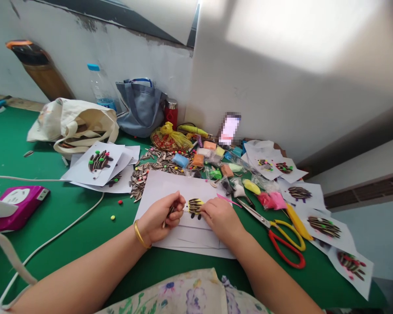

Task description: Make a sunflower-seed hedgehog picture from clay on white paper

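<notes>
Green tabletop [124, 213], scuffed white wall [170, 65] behind. Got a small yellow clay figure [195, 206] studded with dark striped seeds, lying lengthwise left-to-right on white paper [170, 181]. Left of the figure: left hand [161, 216], curled round loose dark seeds [169, 211]. Nearer, at its right end: right hand [221, 216], fingertips pinched together, can't tell on what.

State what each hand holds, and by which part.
Left hand, curled: holds striped seeds, gripped part hidden. Right hand, at the seed-studded figure: cannot tell whether it holds anything.
</notes>
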### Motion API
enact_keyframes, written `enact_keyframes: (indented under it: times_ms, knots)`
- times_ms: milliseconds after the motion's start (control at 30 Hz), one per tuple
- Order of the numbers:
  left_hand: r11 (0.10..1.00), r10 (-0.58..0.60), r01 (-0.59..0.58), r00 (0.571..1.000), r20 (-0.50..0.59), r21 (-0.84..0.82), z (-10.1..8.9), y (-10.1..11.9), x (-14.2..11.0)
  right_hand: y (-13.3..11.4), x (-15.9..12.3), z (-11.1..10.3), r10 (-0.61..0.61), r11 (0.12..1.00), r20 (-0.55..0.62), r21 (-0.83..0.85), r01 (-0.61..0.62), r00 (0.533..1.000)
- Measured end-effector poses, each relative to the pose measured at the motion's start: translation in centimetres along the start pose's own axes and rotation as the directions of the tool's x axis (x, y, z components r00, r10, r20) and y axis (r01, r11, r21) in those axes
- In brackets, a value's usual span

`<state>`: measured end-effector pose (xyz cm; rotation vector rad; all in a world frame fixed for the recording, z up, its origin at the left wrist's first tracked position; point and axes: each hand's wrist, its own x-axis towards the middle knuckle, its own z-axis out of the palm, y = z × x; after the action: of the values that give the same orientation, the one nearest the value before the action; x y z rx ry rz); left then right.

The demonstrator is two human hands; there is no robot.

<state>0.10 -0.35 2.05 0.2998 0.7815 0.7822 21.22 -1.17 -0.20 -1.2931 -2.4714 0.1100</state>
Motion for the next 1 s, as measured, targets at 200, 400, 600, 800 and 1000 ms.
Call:
enact_keyframes:
  times_ms: [200, 400, 600, 800, 1000]
  knots:
    - [0.952, -0.064, 0.088, 0.994, 0.090, -0.294, -0.3, 0.4, -0.1, -0.7, -0.2, -1.8, 0.013, 0.998, -0.108, 0.063, -0.006, 0.994]
    - [0.913, -0.041, 0.037, 0.999, -0.002, -0.407, 0.6, 0.4, -0.6, -2.6, -0.1, -2.5, -0.021, 0.986, -0.277, 0.154, 0.066, 0.961]
    - [0.928, -0.007, 0.000, 1.000, -0.017, -0.373, 1.4, 0.0, -1.0, -3.4, 0.1, -2.0, -0.015, 0.972, -0.308, 0.219, 0.087, 0.951]
    - [0.943, -0.025, 0.029, 1.000, 0.018, -0.333, 1.3, -0.6, -1.1, -3.1, 0.4, -1.9, 0.013, 0.953, -0.293, 0.292, 0.077, 0.956]
    - [0.945, -0.052, 0.071, 0.996, 0.069, -0.319, 1.3, -0.8, -1.1, -3.2, 0.4, -1.8, -0.004, 0.954, -0.302, 0.284, 0.094, 0.953]
